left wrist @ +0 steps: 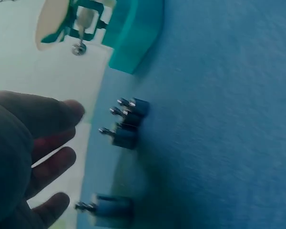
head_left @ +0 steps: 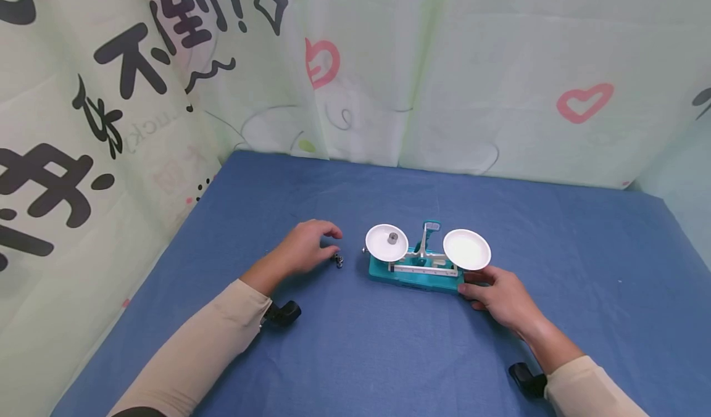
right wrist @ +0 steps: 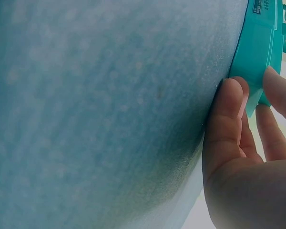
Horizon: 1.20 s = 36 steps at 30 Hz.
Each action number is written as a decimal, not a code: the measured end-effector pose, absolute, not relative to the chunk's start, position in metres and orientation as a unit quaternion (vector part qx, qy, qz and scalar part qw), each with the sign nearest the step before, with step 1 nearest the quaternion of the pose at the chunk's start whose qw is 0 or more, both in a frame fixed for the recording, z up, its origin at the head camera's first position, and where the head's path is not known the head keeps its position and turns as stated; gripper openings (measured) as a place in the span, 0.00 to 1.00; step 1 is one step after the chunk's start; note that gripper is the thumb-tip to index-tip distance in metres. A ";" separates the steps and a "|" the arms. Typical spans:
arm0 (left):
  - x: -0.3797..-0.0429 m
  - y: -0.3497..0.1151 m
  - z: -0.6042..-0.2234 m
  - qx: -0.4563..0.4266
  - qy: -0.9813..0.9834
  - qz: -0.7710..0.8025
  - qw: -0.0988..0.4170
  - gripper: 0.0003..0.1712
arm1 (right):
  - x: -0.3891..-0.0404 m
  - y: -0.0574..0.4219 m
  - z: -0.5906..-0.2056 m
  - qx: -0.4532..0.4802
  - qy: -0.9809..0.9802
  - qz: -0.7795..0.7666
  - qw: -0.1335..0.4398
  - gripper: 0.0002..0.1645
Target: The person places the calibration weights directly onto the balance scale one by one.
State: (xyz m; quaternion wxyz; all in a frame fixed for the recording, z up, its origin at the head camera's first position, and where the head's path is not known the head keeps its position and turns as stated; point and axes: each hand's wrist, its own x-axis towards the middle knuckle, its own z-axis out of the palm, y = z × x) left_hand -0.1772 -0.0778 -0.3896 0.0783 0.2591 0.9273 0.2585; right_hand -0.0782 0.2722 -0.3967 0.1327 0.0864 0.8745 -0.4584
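Observation:
A teal balance scale (head_left: 415, 279) with two white pans stands on the blue cloth. One small metal weight (head_left: 392, 238) sits in its left pan (head_left: 378, 250); the right pan (head_left: 466, 250) holds nothing. My right hand (head_left: 502, 297) grips the right end of the base, thumb at the front corner and fingers behind. To the left of the scale, my left hand (head_left: 308, 246) hovers with fingers apart and nothing between them. Knobbed metal weights (left wrist: 125, 136) stand in a close group by its fingertips, with a larger weight (left wrist: 112, 210) a little apart.
Blue cloth (head_left: 355, 361) covers the table. A pale printed curtain (head_left: 478, 65) hangs behind it and along the left side. Black wrist mounts (head_left: 284, 313) stick out from both forearms.

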 end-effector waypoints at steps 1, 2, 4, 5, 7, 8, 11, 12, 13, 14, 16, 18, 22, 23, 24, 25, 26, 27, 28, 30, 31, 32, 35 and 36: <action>-0.177 -0.079 -0.393 0.254 0.929 0.257 0.085 0.14 | -0.078 0.272 -0.397 0.087 0.875 -0.458 0.133 0.31; -0.177 -0.080 -0.396 0.251 0.930 0.254 0.089 0.15 | -0.078 0.272 -0.397 0.087 0.875 -0.457 0.133 0.31; -0.178 -0.081 -0.401 0.244 0.933 0.248 0.095 0.15 | -0.078 0.272 -0.397 0.088 0.875 -0.456 0.134 0.31; -0.178 -0.082 -0.403 0.244 0.933 0.245 0.097 0.15 | -0.078 0.272 -0.397 0.088 0.876 -0.455 0.134 0.31; -0.178 -0.083 -0.407 0.246 0.936 0.234 0.094 0.14 | -0.078 0.272 -0.397 0.089 0.876 -0.455 0.134 0.31; -0.178 -0.083 -0.408 0.248 0.936 0.231 0.092 0.14 | -0.078 0.272 -0.396 0.089 0.876 -0.455 0.134 0.31; -0.176 -0.083 -0.410 0.249 0.937 0.229 0.088 0.13 | -0.078 0.271 -0.396 0.088 0.875 -0.457 0.133 0.31; -0.176 -0.083 -0.411 0.249 0.937 0.228 0.086 0.12 | -0.078 0.271 -0.396 0.087 0.875 -0.457 0.133 0.30; -0.176 -0.082 -0.411 0.248 0.937 0.230 0.086 0.12 | -0.078 0.271 -0.396 0.086 0.875 -0.457 0.133 0.30; -0.176 -0.082 -0.411 0.248 0.937 0.229 0.086 0.11 | -0.078 0.271 -0.396 0.085 0.875 -0.457 0.133 0.30; -0.175 -0.081 -0.411 0.248 0.939 0.225 0.082 0.10 | -0.078 0.271 -0.396 0.085 0.875 -0.458 0.133 0.30; -0.175 -0.081 -0.411 0.248 0.940 0.220 0.079 0.10 | -0.077 0.271 -0.397 0.084 0.875 -0.458 0.132 0.30; -0.174 -0.080 -0.412 0.246 0.942 0.218 0.071 0.08 | -0.078 0.271 -0.396 0.086 0.875 -0.459 0.133 0.30; -0.174 -0.080 -0.412 0.245 0.942 0.220 0.069 0.08 | -0.078 0.271 -0.396 0.087 0.874 -0.458 0.133 0.30; -0.174 -0.080 -0.412 0.244 0.942 0.222 0.067 0.08 | -0.078 0.271 -0.396 0.087 0.874 -0.459 0.133 0.30; -0.174 -0.080 -0.412 0.244 0.941 0.225 0.065 0.08 | -0.078 0.271 -0.396 0.088 0.874 -0.459 0.133 0.30; -0.173 -0.080 -0.411 0.243 0.941 0.229 0.062 0.08 | -0.078 0.271 -0.397 0.089 0.874 -0.459 0.133 0.30; -0.173 -0.080 -0.411 0.243 0.940 0.233 0.060 0.08 | -0.078 0.271 -0.397 0.089 0.874 -0.459 0.133 0.30; -0.172 -0.080 -0.409 0.243 0.939 0.237 0.058 0.08 | -0.078 0.271 -0.397 0.089 0.874 -0.459 0.133 0.30; -0.172 -0.079 -0.406 0.243 0.936 0.248 0.053 0.08 | -0.079 0.271 -0.397 0.089 0.874 -0.459 0.133 0.30; -0.171 -0.079 -0.403 0.244 0.935 0.254 0.050 0.09 | -0.079 0.272 -0.397 0.090 0.873 -0.460 0.133 0.30; -0.171 -0.078 -0.401 0.246 0.933 0.259 0.047 0.09 | -0.079 0.272 -0.397 0.090 0.873 -0.460 0.134 0.30; -0.169 -0.076 -0.392 0.249 0.927 0.276 0.039 0.10 | -0.078 0.272 -0.397 0.090 0.872 -0.461 0.134 0.30; -0.169 -0.075 -0.389 0.250 0.926 0.282 0.035 0.11 | -0.078 0.272 -0.396 0.090 0.872 -0.462 0.135 0.30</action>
